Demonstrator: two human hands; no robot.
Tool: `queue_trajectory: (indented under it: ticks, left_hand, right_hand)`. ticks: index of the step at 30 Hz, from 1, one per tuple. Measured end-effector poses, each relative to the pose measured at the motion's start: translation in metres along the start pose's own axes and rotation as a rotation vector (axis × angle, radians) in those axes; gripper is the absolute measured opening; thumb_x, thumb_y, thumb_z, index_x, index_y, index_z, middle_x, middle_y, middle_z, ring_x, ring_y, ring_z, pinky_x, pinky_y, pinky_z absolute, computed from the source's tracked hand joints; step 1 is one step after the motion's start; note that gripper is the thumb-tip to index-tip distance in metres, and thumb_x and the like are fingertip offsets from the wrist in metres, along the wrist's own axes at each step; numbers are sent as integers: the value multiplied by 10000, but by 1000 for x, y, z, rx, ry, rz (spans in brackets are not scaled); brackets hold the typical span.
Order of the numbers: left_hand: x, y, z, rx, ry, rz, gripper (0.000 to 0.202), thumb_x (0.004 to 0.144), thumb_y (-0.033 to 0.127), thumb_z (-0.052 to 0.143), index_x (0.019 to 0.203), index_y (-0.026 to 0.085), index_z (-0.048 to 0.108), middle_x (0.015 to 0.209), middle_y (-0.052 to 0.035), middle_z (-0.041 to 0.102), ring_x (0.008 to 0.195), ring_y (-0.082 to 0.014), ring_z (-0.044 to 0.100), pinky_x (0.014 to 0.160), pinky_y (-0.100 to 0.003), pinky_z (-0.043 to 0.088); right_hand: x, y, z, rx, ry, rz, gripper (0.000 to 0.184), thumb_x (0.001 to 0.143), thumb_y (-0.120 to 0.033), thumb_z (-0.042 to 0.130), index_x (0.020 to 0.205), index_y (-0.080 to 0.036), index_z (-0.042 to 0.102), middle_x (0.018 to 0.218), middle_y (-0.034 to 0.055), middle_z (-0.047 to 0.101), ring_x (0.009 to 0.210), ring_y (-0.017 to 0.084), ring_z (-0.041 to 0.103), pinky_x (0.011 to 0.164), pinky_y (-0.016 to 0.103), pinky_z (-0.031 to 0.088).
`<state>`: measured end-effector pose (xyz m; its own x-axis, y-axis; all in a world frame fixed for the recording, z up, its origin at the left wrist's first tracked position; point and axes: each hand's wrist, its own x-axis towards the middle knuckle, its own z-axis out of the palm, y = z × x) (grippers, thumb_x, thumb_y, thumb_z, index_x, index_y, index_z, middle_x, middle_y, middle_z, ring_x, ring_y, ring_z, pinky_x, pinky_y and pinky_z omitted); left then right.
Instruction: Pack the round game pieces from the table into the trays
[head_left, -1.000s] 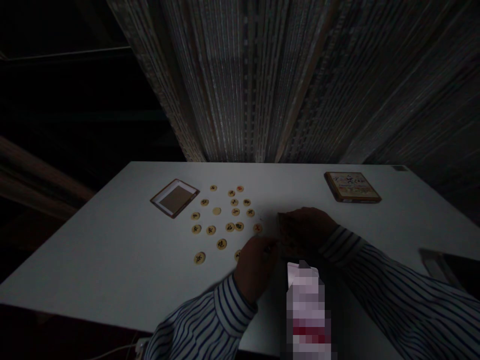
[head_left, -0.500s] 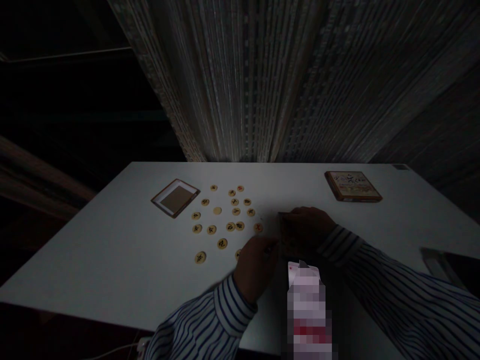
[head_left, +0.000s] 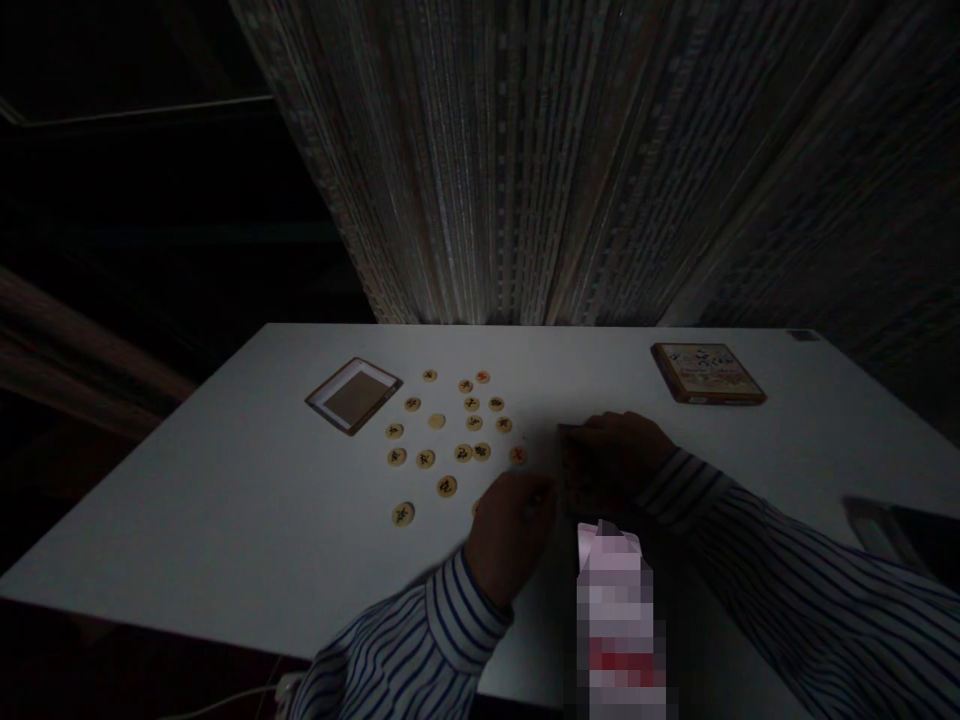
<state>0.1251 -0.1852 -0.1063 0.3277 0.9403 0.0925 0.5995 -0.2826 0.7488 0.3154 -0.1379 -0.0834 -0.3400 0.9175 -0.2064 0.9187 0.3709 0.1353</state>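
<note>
My left hand [head_left: 511, 530] is closed, with its fingers curled in at the near side of the scattered xiangqi pieces [head_left: 446, 487]. Whatever lies between those fingertips is too dark to make out. Beside it, my right hand [head_left: 626, 450] has its fingers bent over the edge of a dark box-like object [head_left: 581, 485], whose inside is lost in shadow. The round wooden pieces carry black characters, a couple carry red ones, and one blank face [head_left: 436, 422] shows. One piece is partly hidden behind my left hand, and a red-marked piece [head_left: 517, 455] lies just beyond it.
An open shallow tray or lid [head_left: 354, 397] lies on the white table [head_left: 247, 500] at the left. A printed flat box [head_left: 709, 373] is at the back right. A lit, pixelated phone-like screen [head_left: 611, 545] is below my hands. A dark device [head_left: 911, 545] sits at the right edge. Curtains [head_left: 517, 180] hang behind.
</note>
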Motion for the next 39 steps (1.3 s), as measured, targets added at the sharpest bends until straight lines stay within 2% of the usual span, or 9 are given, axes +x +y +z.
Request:
queue_trajectory:
  ticks: [7,23,27,33,36,39]
  left_hand:
    - [1,-2,-5,28,21,12,227,806,236,497,951,186,664,831,-59,674,759,-163,613,715,-297,483]
    - [3,-7,-15,19,41,-2,232,802,219,505,964,172,664,861,-73,684,794,-176,617,741,-304,482]
    - [2,-8,-17,16,59,-10,227,800,222,513,961,168,665,853,-71,684,782,-170,617,737,-293,482]
    - [2,-13,-26,6,99,-11,215,801,223,504,932,177,668,805,-51,688,746,-159,621,710,-281,487]
    - [3,-19,-33,5,151,-15,217,805,235,498,931,184,667,835,-46,689,754,-155,622,711,-281,489]
    - [3,-25,-39,24,186,-45,228,816,253,490,951,182,660,882,-52,689,799,-161,622,748,-290,486]
  right_hand:
    - [0,0,1,2,16,-17,324,845,-185,421,1123,-269,565,1022,81,639,873,230,592,662,334,397]
    - [0,3,12,12,104,-71,315,821,-212,484,1117,-269,574,1036,83,642,869,217,577,645,320,392]
    - [0,4,14,-7,91,-69,326,813,-204,487,1123,-270,566,1050,68,643,868,217,574,642,312,381]
    - [-5,0,0,44,108,-73,294,827,-210,472,1098,-249,581,1038,56,649,862,226,578,654,329,372]
    - [-1,-11,-10,88,144,-110,260,836,-225,472,1065,-220,596,1030,61,652,907,223,562,698,341,368]
    - [10,-29,-16,146,131,-208,255,858,-251,443,1064,-226,591,1065,52,641,963,213,544,744,346,362]
